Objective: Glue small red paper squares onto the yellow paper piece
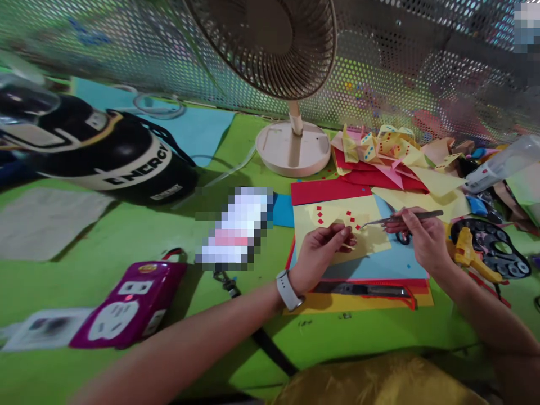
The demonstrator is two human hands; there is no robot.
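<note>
My right hand (426,239) is closed around metal tweezers (379,221), whose tips point left at a small red paper square (358,227). My left hand (327,247), wearing a white watch, has its fingers pinched together over a yellow paper sheet (375,242); what lies between the fingertips is hidden. Several red squares sit on the yellow sheet in two short rows. Beneath it lies light blue paper (379,270) on a stack of coloured sheets. Scissors (404,237) show partly behind my right fingers; whether they are held I cannot tell.
A utility knife (367,290) lies along the stack's near edge. Behind stand a fan (293,149) and a pile of folded paper (388,152). A yellow glue gun (470,253) is at right. Left are a phone (238,225), a purple power strip (130,304) and a black bottle (139,163).
</note>
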